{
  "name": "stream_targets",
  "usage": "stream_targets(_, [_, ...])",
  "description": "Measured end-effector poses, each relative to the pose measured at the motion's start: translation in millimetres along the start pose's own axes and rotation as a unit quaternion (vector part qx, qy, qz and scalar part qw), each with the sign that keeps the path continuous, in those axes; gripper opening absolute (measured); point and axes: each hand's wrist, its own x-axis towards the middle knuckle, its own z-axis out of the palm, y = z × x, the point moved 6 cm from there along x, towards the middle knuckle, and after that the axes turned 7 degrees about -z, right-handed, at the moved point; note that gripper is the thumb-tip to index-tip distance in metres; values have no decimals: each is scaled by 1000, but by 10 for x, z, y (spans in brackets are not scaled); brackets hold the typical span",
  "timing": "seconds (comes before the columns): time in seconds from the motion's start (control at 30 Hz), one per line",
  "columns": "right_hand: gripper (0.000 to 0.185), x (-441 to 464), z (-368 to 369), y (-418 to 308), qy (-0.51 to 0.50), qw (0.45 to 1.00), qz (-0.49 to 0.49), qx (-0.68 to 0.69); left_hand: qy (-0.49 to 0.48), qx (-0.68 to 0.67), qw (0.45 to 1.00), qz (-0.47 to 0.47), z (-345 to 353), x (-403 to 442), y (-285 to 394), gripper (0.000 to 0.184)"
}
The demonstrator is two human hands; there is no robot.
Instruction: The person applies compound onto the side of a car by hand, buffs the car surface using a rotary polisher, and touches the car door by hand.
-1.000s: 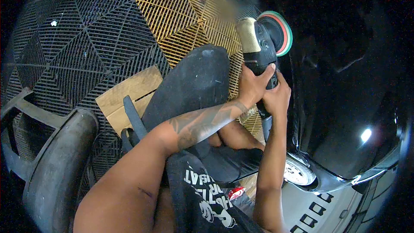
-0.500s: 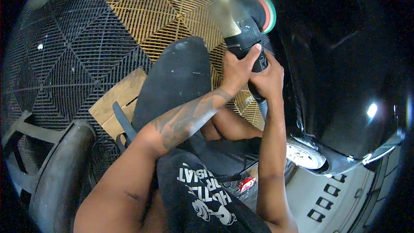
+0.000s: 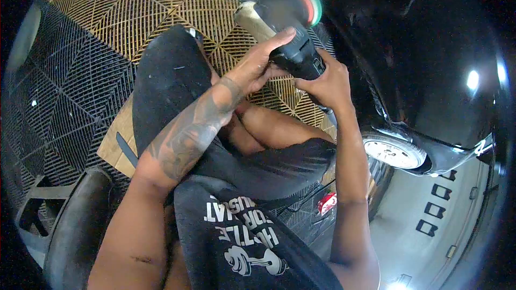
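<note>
Polisher (image 3: 294,51), shirt (image 3: 228,236) with "HUSTLE FOR"

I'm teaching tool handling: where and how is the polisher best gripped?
Probably by its dark handle, from the near side, with the right hand; the left hand suits the thicker body, from the left. The handle is slimmer and points away from the round pad at the far end.

Room leftward, car (image 3: 430,88) seemingly close
</note>
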Motion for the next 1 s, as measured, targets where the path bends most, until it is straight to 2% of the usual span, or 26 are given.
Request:
stream_targets(0.17, [84,-349,-102,435,3,1000,15,21,-13,53,998,-40,129,314,-468,57])
stream_targets(0.23, [84,-507,-120,632,-4,998,38,-41,5,46,998,-44,203,417,-699,56])
stream_targets(0.3, [85,-664,-163,836,-15,998,60,-32,9,52,996,-70,289,527,-948,57])
stream_targets(0.37, [86,-856,-205,1022,-29,996,84,-21,2,41,994,-100,382,645,-1241,57])
stream_targets(0.43, [87,-1053,-287,1225,-63,988,126,-70,-31,14,992,-119,494,821,-1563,51])
stream_targets(0.53, [87,-1362,-351,1656,-61,986,140,-62,-43,-11,988,-148,692,1009,-2017,45])
stream_targets(0.63, [87,-1630,-500,1907,-44,988,135,-63,-70,-38,982,-170,897,1194,-2473,46])
stream_targets(0.73, [85,-1874,-638,2101,-67,979,180,-64,-83,-36,974,-208,1039,1303,-2815,43])
stream_targets(0.83, [81,-1972,-770,2084,-57,974,193,-101,-79,-50,975,-202,1170,1265,-2872,41])
stream_targets(0.9, [80,-1920,-805,2018,-55,978,191,-65,-70,-34,974,-213,1094,1275,-2883,41])
stream_targets(0.97, [81,-1812,-811,1898,-71,981,173,-59,-95,-36,976,-191,1049,1265,-2768,45])
stream_targets(1.0, [81,-1768,-772,1889,-72,981,168,-64,-65,-25,982,-174,1095,1108,-2541,51])
